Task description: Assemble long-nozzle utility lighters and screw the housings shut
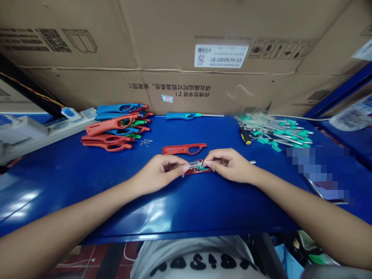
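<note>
My left hand pinches a small clear lighter fuel tank between thumb and fingers. At the tank's right end, my right hand has its thumb and forefinger pressed together beside white wires and a green part; what they grip is too small to tell. Directly beneath both hands lies a red lighter shell half, partly covered by them. A metal rod tip shows to the right of my right hand. Just beyond, another red shell half with a handle loop rests on the blue table.
Red and blue shells are piled at left beside loose screws and a power strip. A blue lighter lies at the back. Right are a screwdriver, metal rods with green parts and a pixelated flat object. Cardboard stands behind.
</note>
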`<move>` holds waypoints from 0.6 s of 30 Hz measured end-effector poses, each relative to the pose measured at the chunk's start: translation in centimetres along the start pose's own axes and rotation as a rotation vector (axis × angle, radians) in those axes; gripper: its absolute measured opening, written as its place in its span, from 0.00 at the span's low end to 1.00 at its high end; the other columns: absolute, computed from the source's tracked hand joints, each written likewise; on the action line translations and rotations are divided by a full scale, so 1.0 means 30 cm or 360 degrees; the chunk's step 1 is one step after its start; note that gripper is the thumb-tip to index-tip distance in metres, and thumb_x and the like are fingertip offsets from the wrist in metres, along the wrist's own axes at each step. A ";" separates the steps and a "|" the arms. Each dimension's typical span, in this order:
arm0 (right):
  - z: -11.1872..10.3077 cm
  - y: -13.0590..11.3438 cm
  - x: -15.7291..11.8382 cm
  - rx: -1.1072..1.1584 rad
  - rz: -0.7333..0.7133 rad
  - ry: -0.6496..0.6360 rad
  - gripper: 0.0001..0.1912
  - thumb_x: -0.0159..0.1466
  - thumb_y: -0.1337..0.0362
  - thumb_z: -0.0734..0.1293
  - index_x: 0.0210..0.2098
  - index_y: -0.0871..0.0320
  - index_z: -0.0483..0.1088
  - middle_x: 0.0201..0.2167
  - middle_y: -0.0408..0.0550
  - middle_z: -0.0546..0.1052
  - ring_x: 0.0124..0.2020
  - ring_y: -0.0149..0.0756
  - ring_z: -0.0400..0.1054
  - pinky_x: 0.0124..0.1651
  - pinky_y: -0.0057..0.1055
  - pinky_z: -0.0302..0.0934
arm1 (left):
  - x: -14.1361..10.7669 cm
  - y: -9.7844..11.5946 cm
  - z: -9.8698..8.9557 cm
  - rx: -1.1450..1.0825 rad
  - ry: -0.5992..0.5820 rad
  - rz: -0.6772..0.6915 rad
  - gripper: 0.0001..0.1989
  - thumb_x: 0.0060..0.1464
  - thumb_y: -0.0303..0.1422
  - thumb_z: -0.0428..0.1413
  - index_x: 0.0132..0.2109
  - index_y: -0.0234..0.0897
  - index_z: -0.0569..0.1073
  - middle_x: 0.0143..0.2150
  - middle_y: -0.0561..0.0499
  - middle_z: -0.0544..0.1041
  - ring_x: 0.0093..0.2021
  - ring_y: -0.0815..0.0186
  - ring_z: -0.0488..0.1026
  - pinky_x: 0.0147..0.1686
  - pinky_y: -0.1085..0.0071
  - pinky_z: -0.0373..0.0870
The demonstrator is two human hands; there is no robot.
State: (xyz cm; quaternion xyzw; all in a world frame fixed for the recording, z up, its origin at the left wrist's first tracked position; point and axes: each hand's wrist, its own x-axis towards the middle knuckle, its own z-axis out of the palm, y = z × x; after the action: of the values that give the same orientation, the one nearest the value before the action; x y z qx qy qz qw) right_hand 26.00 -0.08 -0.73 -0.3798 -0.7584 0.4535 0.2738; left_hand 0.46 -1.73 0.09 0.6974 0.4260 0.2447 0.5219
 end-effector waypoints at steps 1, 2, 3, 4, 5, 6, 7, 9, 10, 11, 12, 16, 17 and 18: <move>0.000 0.001 0.000 -0.0006 -0.0005 -0.0003 0.15 0.66 0.54 0.67 0.35 0.60 0.75 0.24 0.42 0.69 0.22 0.27 0.57 0.26 0.25 0.52 | 0.000 0.001 0.000 0.0002 -0.0001 -0.0001 0.16 0.59 0.42 0.58 0.44 0.32 0.81 0.32 0.49 0.79 0.31 0.66 0.71 0.32 0.71 0.64; -0.001 0.002 0.000 -0.0010 -0.0010 -0.0003 0.14 0.66 0.55 0.66 0.35 0.60 0.75 0.24 0.42 0.69 0.23 0.27 0.57 0.26 0.25 0.53 | 0.001 0.001 0.001 0.0004 -0.0002 -0.0001 0.16 0.59 0.42 0.58 0.44 0.32 0.81 0.32 0.49 0.79 0.31 0.66 0.71 0.32 0.71 0.64; -0.001 0.003 -0.001 -0.0014 -0.0012 -0.0004 0.14 0.66 0.55 0.66 0.35 0.61 0.75 0.24 0.42 0.69 0.23 0.27 0.57 0.26 0.25 0.53 | 0.001 0.001 0.001 0.0006 -0.0001 -0.0001 0.16 0.59 0.42 0.58 0.44 0.32 0.81 0.32 0.49 0.79 0.31 0.66 0.71 0.32 0.71 0.64; -0.001 0.004 -0.001 -0.0016 -0.0013 -0.0005 0.14 0.66 0.55 0.66 0.35 0.61 0.75 0.24 0.42 0.70 0.23 0.27 0.58 0.26 0.25 0.53 | 0.001 0.000 0.002 0.0007 -0.0001 0.0000 0.16 0.59 0.42 0.58 0.44 0.33 0.81 0.32 0.49 0.79 0.31 0.66 0.71 0.32 0.71 0.64; -0.001 0.005 -0.001 -0.0015 -0.0013 -0.0004 0.14 0.66 0.55 0.66 0.35 0.61 0.75 0.24 0.42 0.70 0.23 0.27 0.58 0.26 0.26 0.53 | 0.001 0.000 0.002 0.0006 0.0001 0.0002 0.16 0.59 0.42 0.58 0.44 0.33 0.81 0.32 0.49 0.79 0.31 0.66 0.71 0.33 0.71 0.64; -0.001 0.006 -0.001 -0.0014 -0.0011 -0.0002 0.14 0.66 0.55 0.66 0.35 0.61 0.75 0.25 0.42 0.70 0.23 0.27 0.58 0.26 0.26 0.53 | 0.001 -0.001 0.002 0.0007 0.0001 0.0005 0.16 0.59 0.42 0.58 0.44 0.33 0.81 0.32 0.49 0.79 0.31 0.66 0.71 0.33 0.71 0.64; -0.001 0.006 -0.001 -0.0013 -0.0007 -0.0004 0.14 0.66 0.55 0.66 0.35 0.61 0.75 0.25 0.43 0.70 0.23 0.27 0.59 0.26 0.26 0.53 | 0.002 -0.002 0.002 0.0008 0.0000 0.0007 0.16 0.59 0.42 0.58 0.44 0.33 0.81 0.32 0.49 0.79 0.31 0.66 0.71 0.33 0.71 0.64; 0.000 0.006 0.000 -0.0018 -0.0002 -0.0005 0.15 0.66 0.54 0.66 0.35 0.60 0.75 0.25 0.43 0.70 0.23 0.27 0.59 0.26 0.26 0.53 | 0.001 -0.002 0.002 0.0013 0.0001 0.0013 0.16 0.59 0.42 0.57 0.44 0.33 0.81 0.32 0.49 0.79 0.31 0.66 0.71 0.33 0.71 0.64; 0.000 0.006 0.000 -0.0024 0.0000 -0.0005 0.15 0.66 0.54 0.66 0.35 0.60 0.75 0.25 0.42 0.70 0.23 0.27 0.59 0.26 0.26 0.53 | 0.001 -0.002 0.002 0.0016 0.0001 0.0017 0.16 0.59 0.42 0.57 0.44 0.33 0.81 0.33 0.49 0.79 0.31 0.66 0.71 0.33 0.71 0.65; 0.000 0.005 0.001 -0.0030 0.0001 -0.0007 0.15 0.66 0.54 0.66 0.35 0.60 0.75 0.24 0.42 0.70 0.23 0.27 0.58 0.26 0.25 0.53 | 0.001 -0.002 0.002 0.0021 0.0001 0.0021 0.16 0.59 0.42 0.57 0.44 0.32 0.80 0.33 0.48 0.79 0.31 0.66 0.71 0.33 0.71 0.65; 0.001 0.004 0.001 -0.0038 0.0000 -0.0006 0.15 0.66 0.54 0.66 0.35 0.60 0.75 0.25 0.42 0.70 0.23 0.27 0.58 0.26 0.25 0.53 | 0.001 -0.002 0.002 0.0026 0.0001 0.0023 0.17 0.59 0.42 0.57 0.44 0.32 0.81 0.33 0.48 0.79 0.31 0.66 0.71 0.33 0.71 0.65; 0.003 0.000 0.001 -0.0058 -0.0002 -0.0001 0.14 0.66 0.55 0.66 0.34 0.60 0.74 0.25 0.43 0.71 0.23 0.27 0.59 0.26 0.25 0.53 | 0.002 -0.003 0.002 0.0022 -0.0009 0.0036 0.16 0.59 0.42 0.58 0.44 0.32 0.81 0.34 0.48 0.80 0.31 0.66 0.72 0.33 0.71 0.66; 0.004 -0.001 0.000 -0.0059 -0.0002 -0.0003 0.14 0.66 0.55 0.66 0.34 0.60 0.74 0.26 0.43 0.72 0.24 0.27 0.59 0.26 0.26 0.53 | 0.003 -0.004 0.003 0.0018 -0.0013 0.0039 0.16 0.59 0.42 0.58 0.44 0.32 0.81 0.34 0.48 0.80 0.32 0.66 0.72 0.33 0.71 0.66; 0.005 -0.002 0.000 -0.0057 -0.0003 -0.0004 0.14 0.66 0.55 0.66 0.34 0.60 0.74 0.26 0.44 0.72 0.24 0.28 0.60 0.27 0.26 0.54 | 0.004 -0.005 0.003 0.0015 -0.0017 0.0043 0.16 0.59 0.42 0.58 0.44 0.33 0.81 0.35 0.48 0.81 0.32 0.66 0.72 0.33 0.71 0.66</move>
State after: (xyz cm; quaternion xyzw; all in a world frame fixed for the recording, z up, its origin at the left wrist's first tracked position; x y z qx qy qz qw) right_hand 25.88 -0.16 -0.75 -0.3833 -0.7671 0.4401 0.2663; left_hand 0.53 -1.67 -0.10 0.7068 0.4148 0.2461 0.5175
